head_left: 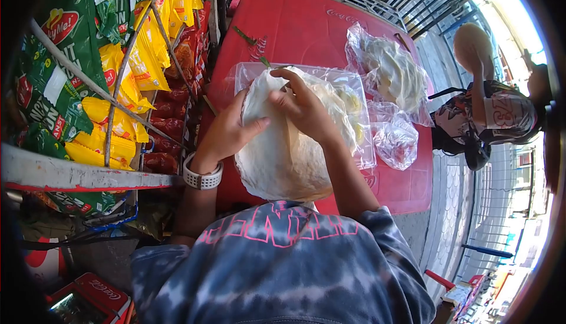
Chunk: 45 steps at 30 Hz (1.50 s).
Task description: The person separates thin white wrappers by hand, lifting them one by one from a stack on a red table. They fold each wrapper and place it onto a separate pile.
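A large, thin, off-white round wrapper sheet (277, 165), soft and creased, spreads out in front of my chest. My left hand (227, 132) grips its left edge, thumb on top and the other fingers hidden behind it. Curled over the sheet's upper part, my right hand (303, 109) has its index finger and thumb bent round the far edge. Beneath lies a clear plastic tray (367, 141) with more pale pieces inside, partly covered by the sheet. A tan fold shows below my right hand.
The red table (283, 17) carries a plastic bag of white sheets (392, 68) and a smaller clear bag (396, 138). Green scraps (244, 36) lie at the back. Snack packs (62, 35) hang on a wire rack at left. A person (492, 109) stands at right.
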### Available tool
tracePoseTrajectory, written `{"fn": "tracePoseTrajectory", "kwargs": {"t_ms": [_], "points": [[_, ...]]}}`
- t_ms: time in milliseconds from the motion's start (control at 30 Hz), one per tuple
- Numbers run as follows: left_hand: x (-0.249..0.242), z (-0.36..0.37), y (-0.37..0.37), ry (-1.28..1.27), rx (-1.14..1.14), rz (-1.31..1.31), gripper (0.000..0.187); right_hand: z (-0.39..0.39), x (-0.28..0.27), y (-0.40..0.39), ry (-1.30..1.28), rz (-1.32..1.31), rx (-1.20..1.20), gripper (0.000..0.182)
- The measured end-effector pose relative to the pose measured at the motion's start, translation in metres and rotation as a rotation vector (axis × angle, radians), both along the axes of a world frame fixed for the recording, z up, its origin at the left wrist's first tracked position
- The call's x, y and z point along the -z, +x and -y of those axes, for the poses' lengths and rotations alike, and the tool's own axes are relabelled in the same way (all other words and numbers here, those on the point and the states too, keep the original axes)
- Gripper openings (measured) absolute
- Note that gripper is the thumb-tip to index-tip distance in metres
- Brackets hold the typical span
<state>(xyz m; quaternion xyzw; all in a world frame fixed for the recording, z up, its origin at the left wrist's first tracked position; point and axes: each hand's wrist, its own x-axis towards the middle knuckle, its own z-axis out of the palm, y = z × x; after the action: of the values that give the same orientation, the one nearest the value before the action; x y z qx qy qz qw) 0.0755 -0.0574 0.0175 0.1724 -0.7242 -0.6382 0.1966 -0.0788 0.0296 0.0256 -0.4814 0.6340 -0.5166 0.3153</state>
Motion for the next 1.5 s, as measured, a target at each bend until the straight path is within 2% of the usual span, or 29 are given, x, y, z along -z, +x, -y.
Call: {"fn": "tracePoseTrajectory", "kwargs": {"t_ms": [67, 100, 200, 233, 433, 567, 667, 767, 867, 967, 1067, 1100, 1200, 1233, 1333, 1400, 1500], "points": [[0.005, -0.001, -0.002, -0.103, -0.002, -0.069, 0.053, 0.002, -0.013, -0.004, 0.009, -0.249, -0.135, 0.045], [0.007, -0.001, -0.002, -0.092, -0.007, -0.064, 0.054, 0.003, -0.016, -0.007, 0.01, -0.175, -0.159, 0.047], [0.008, -0.004, 0.001, -0.072, -0.022, -0.054, 0.054, 0.007, -0.014, -0.018, 0.038, -0.247, -0.237, 0.04], [0.007, -0.005, 0.002, -0.075, -0.022, -0.045, 0.055, 0.008, -0.007, -0.019, -0.032, -0.243, -0.181, 0.03], [0.006, -0.009, 0.001, -0.107, -0.062, -0.039, 0.054, 0.009, 0.0, -0.008, -0.16, -0.544, 0.123, 0.017], [-0.002, -0.013, 0.001, -0.142, -0.069, -0.009, 0.054, 0.011, 0.011, 0.001, -0.256, -0.552, 0.314, 0.014], [-0.003, -0.014, 0.004, -0.2, -0.088, 0.042, 0.055, 0.01, 0.019, 0.001, -0.318, -0.501, 0.477, 0.015], [0.003, -0.015, 0.005, -0.204, -0.097, -0.046, 0.052, 0.006, 0.028, -0.013, -0.215, -0.282, 0.607, 0.016], [0.002, -0.008, 0.005, -0.241, -0.097, -0.023, 0.045, -0.001, 0.036, -0.019, -0.147, 0.26, 0.535, 0.022], [0.011, 0.011, -0.004, -0.092, -0.086, 0.034, 0.038, -0.007, 0.036, -0.016, -0.103, 0.283, 0.448, 0.026], [0.013, 0.012, -0.018, -0.269, -0.165, 0.036, 0.041, -0.004, 0.026, -0.013, -0.075, 0.033, 0.355, 0.032], [0.016, 0.011, -0.021, -0.329, -0.207, 0.007, 0.042, -0.01, 0.016, -0.009, 0.006, 0.015, 0.305, 0.04], [0.028, 0.007, -0.024, -0.44, -0.305, -0.079, 0.047, -0.019, 0.016, -0.01, -0.037, -0.271, 0.331, 0.051], [0.03, 0.007, -0.023, -0.433, -0.315, -0.106, 0.047, -0.023, 0.021, -0.014, -0.047, -0.248, 0.391, 0.047], [0.036, 0.005, -0.02, -0.376, -0.345, -0.106, 0.049, -0.041, 0.033, -0.033, 0.226, -0.283, 0.469, 0.034], [0.042, 0.005, -0.018, -0.358, -0.36, -0.097, 0.05, -0.057, 0.03, -0.039, 0.27, -0.152, 0.513, 0.027], [0.05, 0.007, -0.021, -0.342, -0.379, -0.136, 0.048, -0.081, 0.029, -0.046, 0.136, -0.073, 0.65, 0.027]]}}
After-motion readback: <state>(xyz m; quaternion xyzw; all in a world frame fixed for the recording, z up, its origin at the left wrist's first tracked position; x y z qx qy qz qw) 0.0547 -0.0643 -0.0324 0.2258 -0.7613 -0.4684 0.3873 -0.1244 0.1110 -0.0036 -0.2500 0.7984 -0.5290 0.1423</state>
